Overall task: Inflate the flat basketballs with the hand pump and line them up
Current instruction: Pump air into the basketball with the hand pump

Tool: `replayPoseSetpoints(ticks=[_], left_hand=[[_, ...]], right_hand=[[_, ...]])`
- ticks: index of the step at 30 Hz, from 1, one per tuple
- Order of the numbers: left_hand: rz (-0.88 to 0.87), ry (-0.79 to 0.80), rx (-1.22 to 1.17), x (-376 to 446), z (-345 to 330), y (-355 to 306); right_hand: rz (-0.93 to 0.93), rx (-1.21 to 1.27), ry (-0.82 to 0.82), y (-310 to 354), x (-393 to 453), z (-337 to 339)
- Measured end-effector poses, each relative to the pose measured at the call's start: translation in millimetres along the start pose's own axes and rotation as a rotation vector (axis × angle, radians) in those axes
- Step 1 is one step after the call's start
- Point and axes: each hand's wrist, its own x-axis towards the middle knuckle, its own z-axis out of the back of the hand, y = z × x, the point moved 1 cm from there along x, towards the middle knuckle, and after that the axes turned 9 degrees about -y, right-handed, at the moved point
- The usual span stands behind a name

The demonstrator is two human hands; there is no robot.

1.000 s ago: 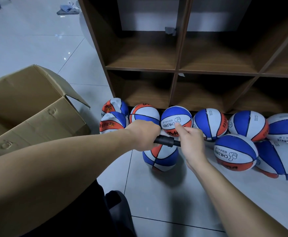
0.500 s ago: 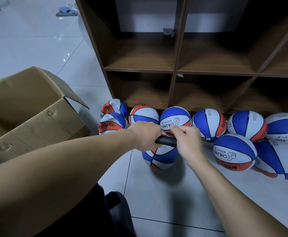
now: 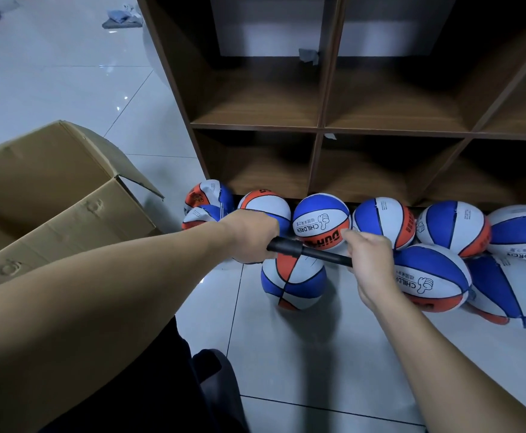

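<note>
White tile floor [image 3: 286, 354] under me, glossy, with a big brown cubby shelf [image 3: 321, 129] standing right in front and an open cardboard box [image 3: 68, 201] off to my left, flaps up. From the head cam, looking down at my own arms: my left hand [image 3: 249, 235] is wrapped tight around the thick black end of the hand pump [image 3: 305, 250], fingers curled all the way round it. My right hand [image 3: 369, 260] is clenched on the other end, the thinner bit, so the pump runs roughly level between my two fists, a short black stretch showing in the gap. Right below the pump sits the basketball [image 3: 293, 284] I'm working on, red, white and blue, on the tile just in front of the shelf; I can't see where the pump actually meets it. Behind it, a row of matching balls [image 3: 321, 218] sits along the foot of the shelf, some printed CHILDREN. Two more balls [image 3: 430, 276] lie in front of that row on my right, touching each other. Way back on the floor, some crumpled cloth [image 3: 121, 20].
</note>
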Motion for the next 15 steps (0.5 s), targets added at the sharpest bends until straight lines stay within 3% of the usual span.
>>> replayPoseSetpoints(ticks=[15], left_hand=[[-0.074, -0.087, -0.042, -7.7, 3.2, -32.6]], right_hand=[[0.059, -0.048, -0.002, 10.8, -30.4, -33.6]])
